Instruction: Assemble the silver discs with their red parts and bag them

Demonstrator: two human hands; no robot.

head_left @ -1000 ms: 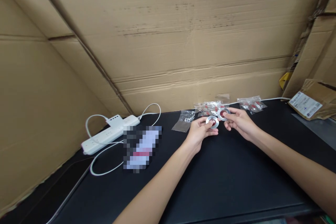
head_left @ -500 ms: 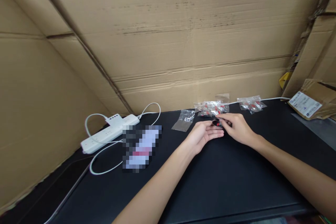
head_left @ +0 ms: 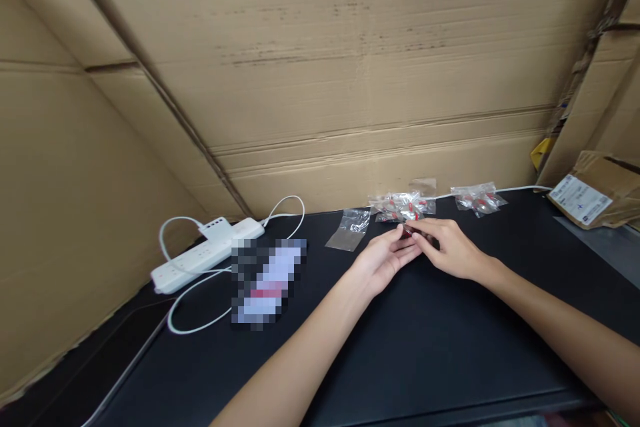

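Small dark-red piece (head_left: 407, 231), right of frame centre, out of packaging, pinched between fingertips of left hand (head_left: 379, 261) and right hand (head_left: 451, 248); red-spotted clear bags (head_left: 400, 204) behind look unopened.

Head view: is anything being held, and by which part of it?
A small dark piece, between the left grip and right grip, seemingly by its edge; it is mostly hidden, so the exact place cannot be told.

We see brown cardbd walls (head_left: 300, 100) at back, L & R, w/ dark scuffs (head_left: 273, 59); blk table (head_left: 450, 347) below.
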